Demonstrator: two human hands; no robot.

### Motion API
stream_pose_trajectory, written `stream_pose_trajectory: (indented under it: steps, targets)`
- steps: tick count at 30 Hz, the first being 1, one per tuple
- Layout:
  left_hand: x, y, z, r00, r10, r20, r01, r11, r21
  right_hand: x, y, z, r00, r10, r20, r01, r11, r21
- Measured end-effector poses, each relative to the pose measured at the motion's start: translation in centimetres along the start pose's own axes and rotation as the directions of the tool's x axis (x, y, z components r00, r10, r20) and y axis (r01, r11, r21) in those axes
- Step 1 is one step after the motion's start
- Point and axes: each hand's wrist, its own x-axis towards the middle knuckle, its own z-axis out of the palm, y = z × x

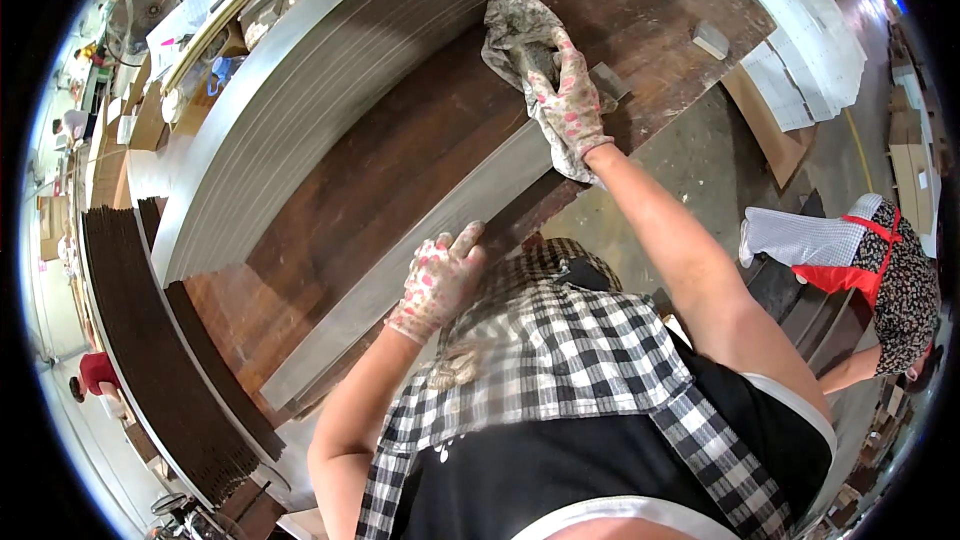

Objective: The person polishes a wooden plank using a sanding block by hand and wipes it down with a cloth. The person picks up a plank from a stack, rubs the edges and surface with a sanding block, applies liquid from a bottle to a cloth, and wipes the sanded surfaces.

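Note:
My right hand (572, 105), in a white glove with pink spots, is closed on a stained grey rag (512, 16). A dark grey patch or block shows between its fingers, too covered to name. The rag lies bunched on a brown board (380, 145) and hangs past its near edge. On the board, along its near side, lies a long flat grey strip (345, 315). My left hand (440, 278), gloved alike, rests by the near edge of this strip with its fingers stretched out and nothing seen in them.
A stack of long grey strips (330, 70) lies along the board's far side. A small grey block (711, 40) sits near the right end. Dark ribbed pieces (165, 340) are stacked at left. White sheets (800, 40) lie at right, and a co-worker (880, 270) bends nearby.

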Motion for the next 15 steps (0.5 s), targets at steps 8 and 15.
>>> stream_pose_trajectory:
  steps: [8,15]
  targets:
    - [0.5,0.1,-0.4,1.000,0.001,0.005,-0.001,0.999,-0.040,-0.3,-0.9,-0.3,0.997,0.052,0.048,-0.050,0.998,-0.042]
    - [2.2,1.5,-1.9,0.995,-0.092,0.043,0.096,0.989,-0.111,-0.3,-0.3,-0.2,0.999,0.000,0.036,0.001,0.999,-0.040]
